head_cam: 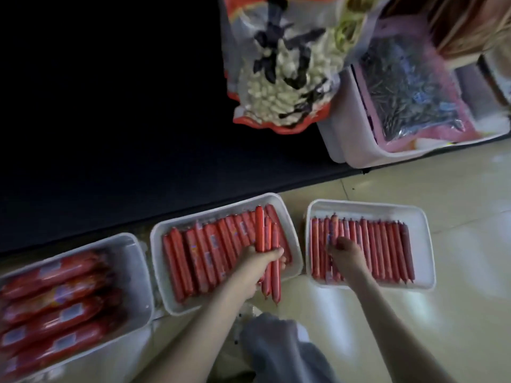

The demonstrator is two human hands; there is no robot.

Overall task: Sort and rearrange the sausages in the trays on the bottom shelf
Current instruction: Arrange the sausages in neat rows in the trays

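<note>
Your knee, covered in pale grey cloth, fills the bottom middle of the view, and both bare forearms reach out past it. Your left hand is wrapped around a bundle of thin red sausages, fingers and thumb curled tight about its middle, held over the right side of the middle tray, where more thin sausages lie packed side by side. Your right hand rests on the row of thin sausages in the right tray, near the row's left end; its fingers are bent down onto them, but you cannot tell whether they have hold of one. The left tray holds thick red sausages, blurred. All three white trays lie side by side on the pale tiled floor, just beside the edge of the dark bottom shelf. On that shelf stand a red-edged bag of white kernels and, to its right, a white bin with a pink bag of dark seeds.
</note>
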